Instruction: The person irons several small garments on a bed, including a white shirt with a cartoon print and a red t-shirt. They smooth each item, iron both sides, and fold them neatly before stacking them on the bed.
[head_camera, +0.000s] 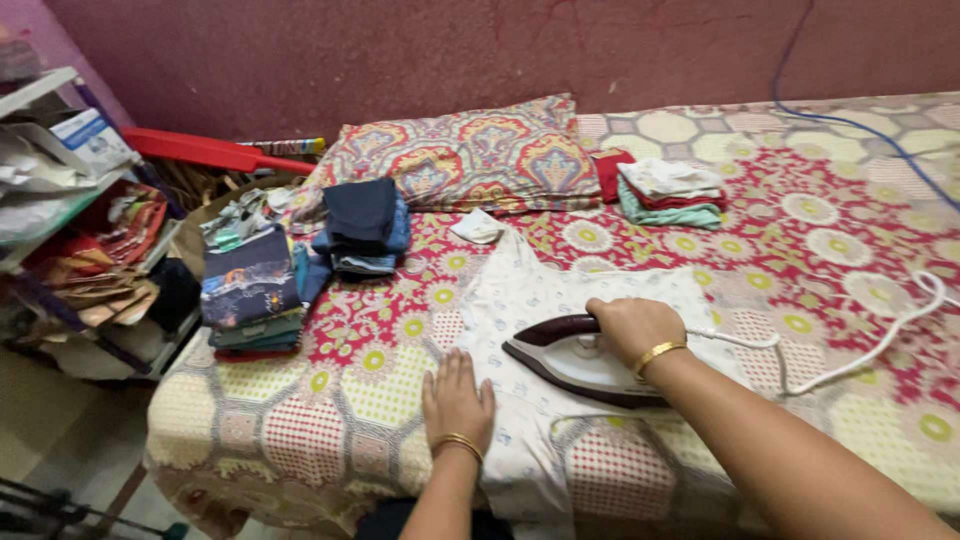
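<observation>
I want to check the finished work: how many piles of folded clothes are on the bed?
3: a dark printed pile at the left edge, a navy blue pile beside the patterned pillow, a white-and-green pile further right. Others may be hidden.

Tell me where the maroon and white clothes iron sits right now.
In the head view, the maroon and white clothes iron rests right of centre on the pale printed garment spread over the patterned bed cover, gripped by the right hand, with the left hand flat beside it.

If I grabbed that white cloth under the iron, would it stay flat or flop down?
It would probably flop: the white cloth lies thin and follows the bed, draping over its edge. It looks light, so it likely slides easily, which may be why the left hand presses it flat. The iron, gripped by the right hand, would likely pin it.
</observation>
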